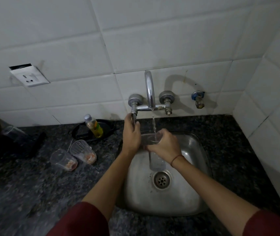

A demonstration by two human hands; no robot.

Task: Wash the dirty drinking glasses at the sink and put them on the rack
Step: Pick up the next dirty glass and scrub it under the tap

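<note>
Over the stainless steel sink basin (192,167), I have the right hand (165,147) wrapped round a clear drinking glass (150,139). Its grip is clenched on the upper wall, and the glass is upright with its mouth under the tap. A thin stream of water (154,123) runs from the curved chrome spout (149,89) straight into the glass.

Just left of this grip is the left hand (131,133), which seems to touch the glass with its heel, though the dim light leaves me unsure. It reaches up and its grip closes on the chrome lever handle (133,116) at the left end of the mixer. Below the right grip sits the round drain strainer (161,180).

Well to the left of the left grip, two more clear tumblers stand on the dark speckled granite tabletop (238,150). The ribbed tumbler (84,151) is closer to the grip and the plain tumbler (64,160) is just beside it. Both have orange-pink residue at the bottom. Beyond them a small bottle of yellow liquid (94,126) lies on a black oval tray (78,133).
</note>
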